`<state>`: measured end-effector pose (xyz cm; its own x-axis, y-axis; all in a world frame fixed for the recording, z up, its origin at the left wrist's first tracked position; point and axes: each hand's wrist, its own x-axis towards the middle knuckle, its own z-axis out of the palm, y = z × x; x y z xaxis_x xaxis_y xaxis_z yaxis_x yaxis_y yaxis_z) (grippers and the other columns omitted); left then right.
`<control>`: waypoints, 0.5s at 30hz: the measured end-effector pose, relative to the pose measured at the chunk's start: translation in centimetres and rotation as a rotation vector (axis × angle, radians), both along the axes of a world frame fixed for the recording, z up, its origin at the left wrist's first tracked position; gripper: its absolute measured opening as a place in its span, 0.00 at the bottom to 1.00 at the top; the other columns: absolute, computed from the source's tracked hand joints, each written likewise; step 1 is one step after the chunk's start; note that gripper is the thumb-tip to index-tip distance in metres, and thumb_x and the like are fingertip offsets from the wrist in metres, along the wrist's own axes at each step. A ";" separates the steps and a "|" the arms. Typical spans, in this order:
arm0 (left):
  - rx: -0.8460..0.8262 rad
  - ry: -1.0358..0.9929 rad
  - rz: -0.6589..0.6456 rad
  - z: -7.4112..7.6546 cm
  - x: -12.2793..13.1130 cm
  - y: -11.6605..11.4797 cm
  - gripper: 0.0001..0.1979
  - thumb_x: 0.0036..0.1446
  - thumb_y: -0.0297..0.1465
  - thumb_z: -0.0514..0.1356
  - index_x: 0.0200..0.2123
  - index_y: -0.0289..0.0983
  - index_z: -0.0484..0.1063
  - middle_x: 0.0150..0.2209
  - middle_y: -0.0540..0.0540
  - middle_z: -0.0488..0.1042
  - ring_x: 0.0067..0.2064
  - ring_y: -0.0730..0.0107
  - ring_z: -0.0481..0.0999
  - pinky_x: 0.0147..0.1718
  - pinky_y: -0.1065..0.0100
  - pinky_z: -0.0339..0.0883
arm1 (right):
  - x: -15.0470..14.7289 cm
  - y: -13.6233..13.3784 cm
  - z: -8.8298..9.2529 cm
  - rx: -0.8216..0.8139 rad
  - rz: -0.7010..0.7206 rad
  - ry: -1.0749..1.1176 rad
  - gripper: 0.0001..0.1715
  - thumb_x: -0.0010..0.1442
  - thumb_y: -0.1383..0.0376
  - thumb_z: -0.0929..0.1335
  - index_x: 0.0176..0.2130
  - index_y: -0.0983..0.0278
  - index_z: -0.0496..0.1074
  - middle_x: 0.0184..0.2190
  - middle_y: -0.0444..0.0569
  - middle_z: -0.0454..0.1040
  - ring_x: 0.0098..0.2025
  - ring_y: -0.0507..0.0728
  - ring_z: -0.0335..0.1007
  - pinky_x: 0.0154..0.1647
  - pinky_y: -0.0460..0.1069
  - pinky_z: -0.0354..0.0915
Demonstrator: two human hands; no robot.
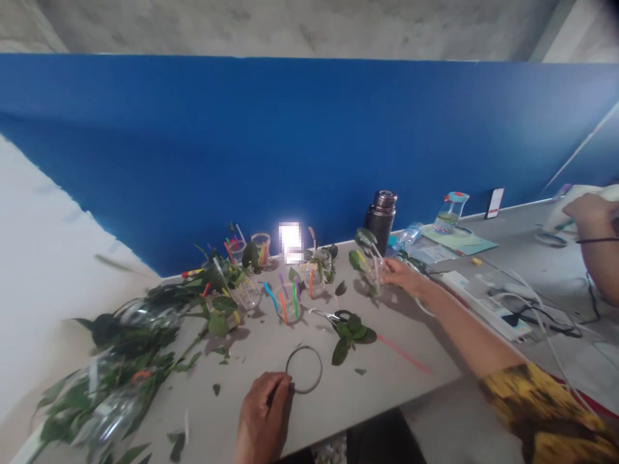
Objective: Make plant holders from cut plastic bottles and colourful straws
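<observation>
- At far left we see a heap of leafy cuttings (109, 367) bundled with transparent plastic, blurred at the edge of the view, lying on a pale grey table (232, 380); loose leaves (176, 446) lie scattered near it.
- Centre left, we note a cluster of transparent cups (287, 304) holding cuttings and coloured drinking straws.
- At the near table edge, we see the left hand (264, 412) with its fingers curled against the side of a thin dark ring (304, 369); we cannot tell whether they grip it.
- Centre, we mark a pair of scissors (329, 316) with dark handles, beside a leafy sprig (351, 339); a pink straw (403, 353) lies to their right.
- Centre right, the right hand (403, 277) stretches out from a yellow patterned sleeve (541, 412), its fingers partly open and touching a transparent cup (373, 270) with a cutting; we cannot tell how firm the hold is.
- Behind it, we see a steel vacuum flask (381, 212).
- Further right, we note a power strip (483, 303) on the table.
- At far right, a co-worker's hand (590, 209) rests on a pale object (565, 209).
</observation>
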<state>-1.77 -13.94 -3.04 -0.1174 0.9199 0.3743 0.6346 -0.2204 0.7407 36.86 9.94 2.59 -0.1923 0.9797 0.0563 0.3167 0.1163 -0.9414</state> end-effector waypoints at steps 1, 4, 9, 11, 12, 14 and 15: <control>0.003 0.002 -0.002 0.1 0.0 0.0 0.26 0.67 0.53 0.56 0.28 0.41 0.80 0.27 0.45 0.81 0.29 0.65 0.79 0.30 0.69 0.73 | -0.6 1.0 -0.2 0.017 -0.066 0.067 0.27 0.45 0.63 0.72 0.47 0.62 0.75 0.42 0.50 0.82 0.42 0.60 0.78 0.41 0.51 0.71; 0.016 0.002 0.005 0.2 0.0 0.1 0.28 0.66 0.55 0.55 0.27 0.41 0.80 0.27 0.45 0.81 0.29 0.65 0.79 0.30 0.69 0.74 | -3.2 4.0 -0.9 0.064 -0.334 -0.023 0.26 0.51 0.62 0.71 0.50 0.65 0.75 0.47 0.54 0.81 0.46 0.60 0.78 0.46 0.52 0.72; 0.045 -0.019 0.020 -0.4 -0.1 0.1 0.28 0.66 0.55 0.55 0.28 0.41 0.81 0.27 0.45 0.81 0.29 0.64 0.80 0.31 0.70 0.75 | -7.1 7.6 -2.3 0.055 -0.463 -0.191 0.17 0.62 0.59 0.68 0.44 0.67 0.78 0.44 0.58 0.81 0.50 0.64 0.77 0.54 0.54 0.69; 0.033 -0.023 0.008 -0.7 -0.2 0.0 0.27 0.67 0.54 0.56 0.28 0.41 0.81 0.28 0.44 0.81 0.30 0.64 0.81 0.32 0.70 0.75 | -7.6 8.2 -2.8 0.044 -0.508 -0.249 0.19 0.66 0.57 0.65 0.45 0.67 0.79 0.46 0.61 0.80 0.55 0.66 0.75 0.57 0.55 0.67; 0.021 -0.023 -0.003 -0.9 -0.3 0.0 0.27 0.67 0.53 0.56 0.29 0.41 0.81 0.28 0.44 0.81 0.31 0.65 0.80 0.32 0.70 0.75 | -7.5 8.4 -3.0 0.036 -0.533 -0.271 0.20 0.68 0.56 0.64 0.46 0.67 0.79 0.48 0.63 0.79 0.57 0.67 0.74 0.58 0.56 0.67; -0.001 -0.031 -0.008 -1.1 -0.2 -0.1 0.26 0.68 0.52 0.56 0.30 0.41 0.81 0.29 0.44 0.81 0.32 0.65 0.80 0.33 0.70 0.74 | -7.1 8.6 -3.5 0.005 -0.580 -0.297 0.24 0.71 0.54 0.62 0.48 0.68 0.79 0.49 0.66 0.78 0.58 0.69 0.74 0.58 0.58 0.68; -0.003 -0.040 0.004 -1.1 -0.2 -0.2 0.26 0.68 0.52 0.56 0.30 0.41 0.81 0.29 0.44 0.81 0.32 0.64 0.80 0.34 0.70 0.74 | -6.8 8.7 -3.7 -0.018 -0.596 -0.296 0.27 0.72 0.52 0.61 0.48 0.68 0.79 0.48 0.67 0.78 0.56 0.69 0.76 0.56 0.58 0.69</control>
